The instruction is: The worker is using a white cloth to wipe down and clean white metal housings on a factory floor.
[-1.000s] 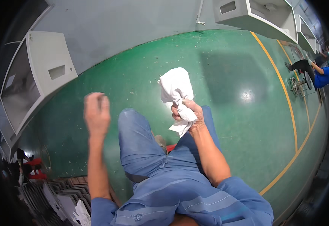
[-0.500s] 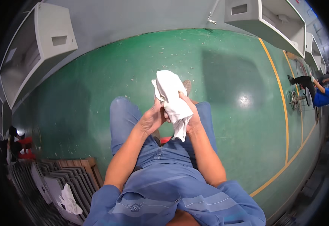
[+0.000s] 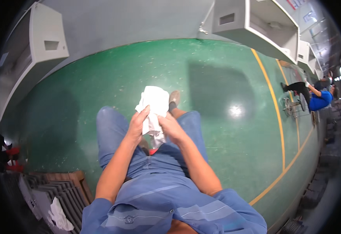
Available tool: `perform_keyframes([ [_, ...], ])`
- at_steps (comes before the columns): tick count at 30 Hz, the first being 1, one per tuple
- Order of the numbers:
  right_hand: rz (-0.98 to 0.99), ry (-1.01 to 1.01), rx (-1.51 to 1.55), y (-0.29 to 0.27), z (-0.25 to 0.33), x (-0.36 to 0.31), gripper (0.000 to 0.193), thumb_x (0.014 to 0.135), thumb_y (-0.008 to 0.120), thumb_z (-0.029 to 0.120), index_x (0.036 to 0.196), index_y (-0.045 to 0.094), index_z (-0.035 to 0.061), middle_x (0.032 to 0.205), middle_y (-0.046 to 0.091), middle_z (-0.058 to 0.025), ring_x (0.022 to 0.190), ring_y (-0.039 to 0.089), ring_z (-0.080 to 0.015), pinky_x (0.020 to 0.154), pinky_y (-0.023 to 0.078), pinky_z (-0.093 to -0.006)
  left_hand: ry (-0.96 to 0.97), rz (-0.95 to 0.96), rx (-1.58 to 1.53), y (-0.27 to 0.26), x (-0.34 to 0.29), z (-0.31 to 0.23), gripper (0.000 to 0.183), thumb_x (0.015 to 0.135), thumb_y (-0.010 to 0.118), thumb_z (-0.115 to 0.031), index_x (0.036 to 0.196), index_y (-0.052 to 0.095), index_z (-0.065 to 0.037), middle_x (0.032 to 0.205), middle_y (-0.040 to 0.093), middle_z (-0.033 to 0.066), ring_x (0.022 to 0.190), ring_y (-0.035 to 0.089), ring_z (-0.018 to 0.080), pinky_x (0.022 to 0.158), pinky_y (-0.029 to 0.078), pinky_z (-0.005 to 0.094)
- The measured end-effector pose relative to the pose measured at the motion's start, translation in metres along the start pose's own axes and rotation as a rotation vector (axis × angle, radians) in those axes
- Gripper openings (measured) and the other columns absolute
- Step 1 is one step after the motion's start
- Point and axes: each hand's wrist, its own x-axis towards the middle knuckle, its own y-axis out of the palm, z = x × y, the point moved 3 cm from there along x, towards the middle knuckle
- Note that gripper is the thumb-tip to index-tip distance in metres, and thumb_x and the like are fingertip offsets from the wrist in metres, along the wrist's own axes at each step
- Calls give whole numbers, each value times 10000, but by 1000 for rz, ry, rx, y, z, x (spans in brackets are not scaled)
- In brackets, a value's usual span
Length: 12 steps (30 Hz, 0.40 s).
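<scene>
A bunched, folded white cloth (image 3: 155,102) is held up in front of my lap, above the gap between my knees. My left hand (image 3: 136,123) is closed on its left edge, the thumb lying on the near part. From the other side my right hand (image 3: 172,128) grips it, thumb on top and the rest of the fingers mostly hidden. The wider part of the cloth points away from me; a loose, crumpled end hangs toward my body between the two hands. Whether anything is wrapped inside cannot be seen.
Pale grey open-fronted cabinets (image 3: 47,43) (image 3: 233,23) stand at the far left and far right. Stacked grey panels (image 3: 63,191) lie at the lower left with another white cloth (image 3: 59,216) on them. A person in blue (image 3: 319,100) is beside a wheeled thing (image 3: 288,107) at far right.
The whole view has shifted, so the scene sits farther left. Between my hands the cloth has turned to slant less, and both hands have changed their hold on it.
</scene>
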Motion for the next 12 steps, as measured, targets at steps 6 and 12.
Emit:
perform_keyframes([
  [6,12,93,-41,-9,-2,-7,353,959,485,223,1233,517,3,1046,604,-40,914,558,-99,766,462,-266,29,-55,220,-1,1,2,382,869,601,-236,1148,588,23,1008,637,72,892,619,138,764,489,275],
  [12,22,97,-175,-23,-5,-23,419,935,544,287,1252,541,13,1086,612,-52,957,564,-128,809,454,-274,-18,-3,-2,-10,2,5,450,822,634,-198,1193,542,40,1015,639,96,916,638,175,805,518,304],
])
